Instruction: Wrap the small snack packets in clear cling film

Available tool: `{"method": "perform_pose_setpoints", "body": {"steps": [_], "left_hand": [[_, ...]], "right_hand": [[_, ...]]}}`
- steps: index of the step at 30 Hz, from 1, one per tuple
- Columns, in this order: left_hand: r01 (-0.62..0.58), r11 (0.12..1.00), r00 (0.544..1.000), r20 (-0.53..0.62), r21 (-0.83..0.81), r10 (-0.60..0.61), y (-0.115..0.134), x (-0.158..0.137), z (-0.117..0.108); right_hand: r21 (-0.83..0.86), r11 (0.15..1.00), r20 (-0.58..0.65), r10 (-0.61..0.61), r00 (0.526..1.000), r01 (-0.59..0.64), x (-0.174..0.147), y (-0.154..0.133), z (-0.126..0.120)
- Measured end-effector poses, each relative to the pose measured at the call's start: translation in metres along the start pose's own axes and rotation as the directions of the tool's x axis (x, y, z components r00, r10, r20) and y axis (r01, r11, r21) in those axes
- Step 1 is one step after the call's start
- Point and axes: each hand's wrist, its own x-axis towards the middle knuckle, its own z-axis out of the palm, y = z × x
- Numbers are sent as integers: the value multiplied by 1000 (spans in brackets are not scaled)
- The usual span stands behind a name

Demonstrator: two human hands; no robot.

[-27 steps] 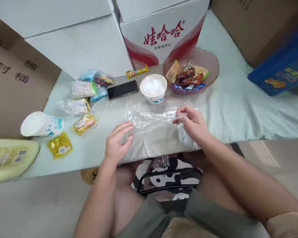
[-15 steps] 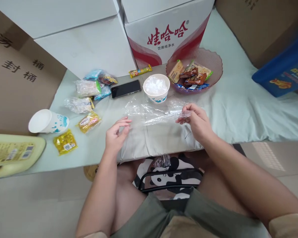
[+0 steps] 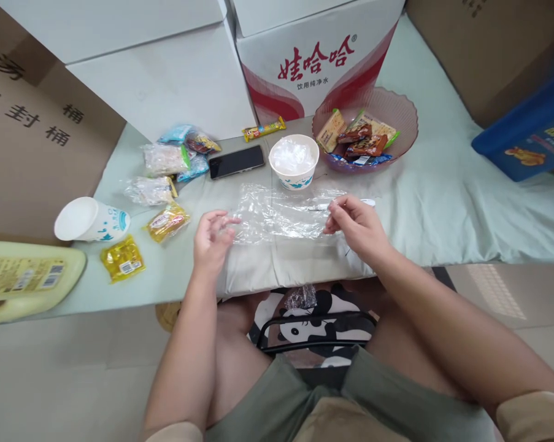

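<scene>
A crinkled clear plastic bag (image 3: 277, 215) lies spread on the cloth between my hands. My right hand (image 3: 357, 227) has its fingertips pinched together at the bag's right end. My left hand (image 3: 213, 240) is by the left end, its fingers curved and apart from the thumb; whether it touches the plastic is hard to see. A slim white utensil (image 3: 369, 202) lies partly hidden behind my right hand. Beyond the bag stands a white paper bowl (image 3: 295, 181) with crumpled clear plastic inside.
Behind the paper bowl are a pink glass bowl (image 3: 408, 132) of packaged snacks, a phone (image 3: 237, 162) and a yellow stick packet (image 3: 264, 129). Wrapped snacks (image 3: 166, 158) and a tipped paper cup (image 3: 106, 222) lie left. White cartons (image 3: 323, 73) line the back; a blue container (image 3: 529, 135) stands right.
The plastic bag, earlier raised at its right end by my right hand, now lies flatter and wider. My left hand has shifted slightly left and its fingers have turned; the right hand has lowered.
</scene>
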Motion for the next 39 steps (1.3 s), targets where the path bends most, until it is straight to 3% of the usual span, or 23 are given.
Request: {"method": "perform_pose_setpoints", "body": {"steps": [3,11,15,18,21,28,31,34,39], "left_hand": [[109,993,983,142,35,-113,-3,0,2],[297,947,955,39,-124,-294,12,-1,14],[344,935,937,-30,-86,-348,13,0,15],[300,945,948,-65,-127,-310,12,2,16],[334,936,935,-86,-112,-344,12,2,17],[393,919,913,-111,-21,-392,11,2,17],[354,935,925,-146,7,-350,7,1,14],[247,965,964,-124,87,-235,1,0,12],[191,936,982,-62,295,-181,-8,3,12]], "right_hand": [[124,990,-59,70,996,-62,4,-1,0],[4,987,-172,156,973,-158,12,3,-5],[-35,994,-171,100,980,-108,13,5,-6],[-148,987,-94,47,994,-61,11,7,-5],[-243,970,-28,13,1000,-19,11,10,-5],[-203,973,-29,-116,993,108,13,13,-13],[-376,906,-17,-218,976,196,14,15,-15],[-579,771,21,-311,950,265,14,19,-17],[-741,588,107,-376,921,326,15,30,-18]]}}
